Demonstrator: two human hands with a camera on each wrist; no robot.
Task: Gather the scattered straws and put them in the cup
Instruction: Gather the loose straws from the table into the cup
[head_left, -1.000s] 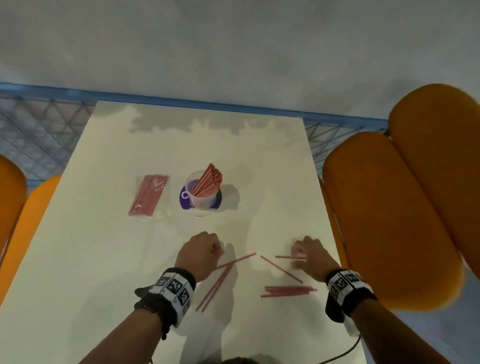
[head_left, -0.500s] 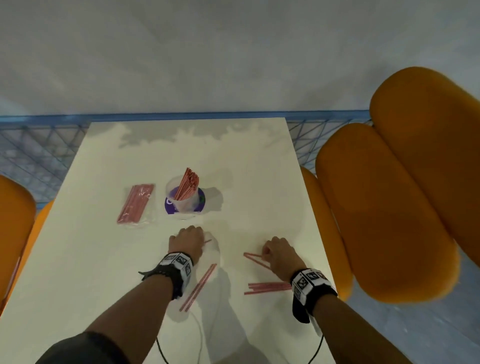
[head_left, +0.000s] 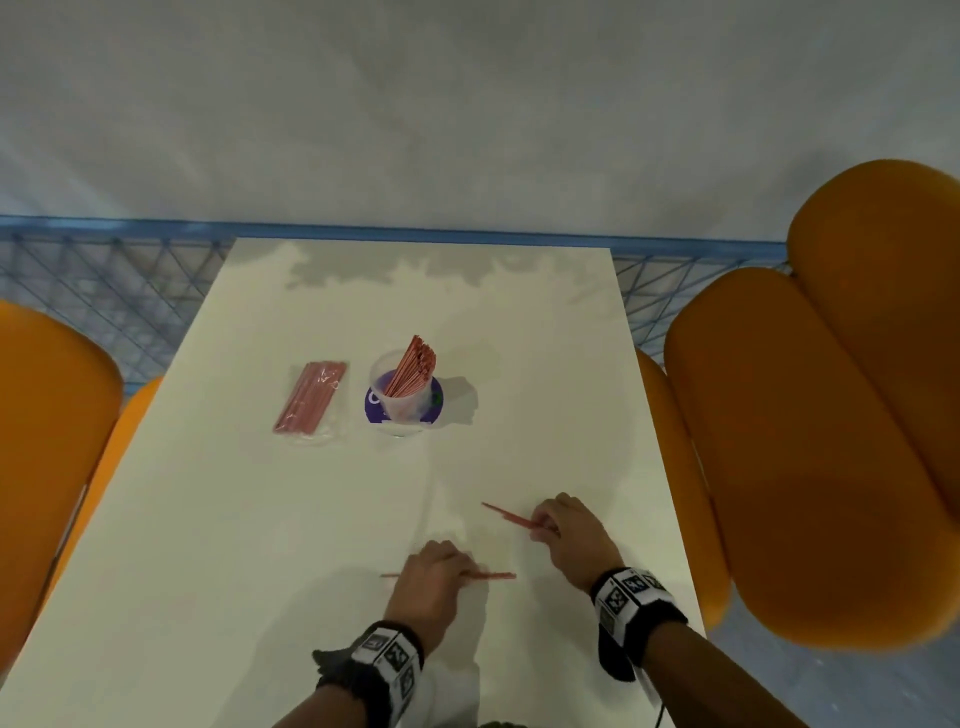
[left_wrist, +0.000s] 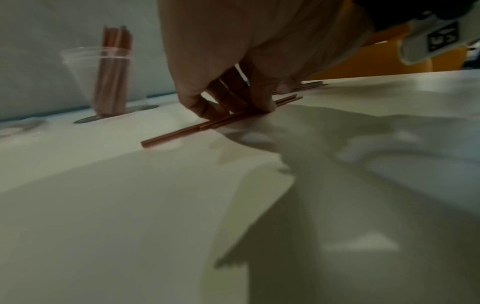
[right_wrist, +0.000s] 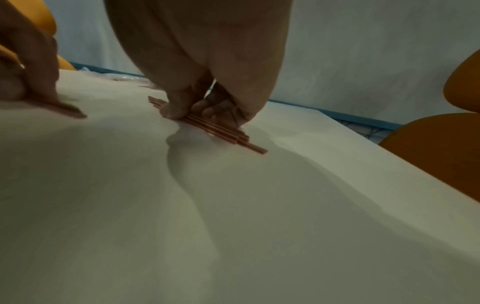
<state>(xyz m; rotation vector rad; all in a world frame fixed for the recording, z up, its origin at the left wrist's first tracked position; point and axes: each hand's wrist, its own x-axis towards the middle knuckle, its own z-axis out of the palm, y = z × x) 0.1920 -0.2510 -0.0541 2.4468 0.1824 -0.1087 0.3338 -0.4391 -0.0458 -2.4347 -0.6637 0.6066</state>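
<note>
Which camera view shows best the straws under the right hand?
The right wrist view: the straws lie side by side on the table, under the right hand's fingertips. The head view shows only their far ends. The left wrist view shows a blurred bit.

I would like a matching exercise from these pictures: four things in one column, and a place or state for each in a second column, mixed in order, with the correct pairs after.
Things
1. clear plastic cup
2. flat clear packet of pink straws
3. left hand
4. right hand

Places or states
A. lies flat on the white table, left of the cup
B. fingers on straws lying level across the near table
C. stands on a purple round mat, straws upright inside
D. fingers on a slanted bunch of straws, nearer the orange chair

Pairs: 1-C, 2-A, 3-B, 4-D
</note>
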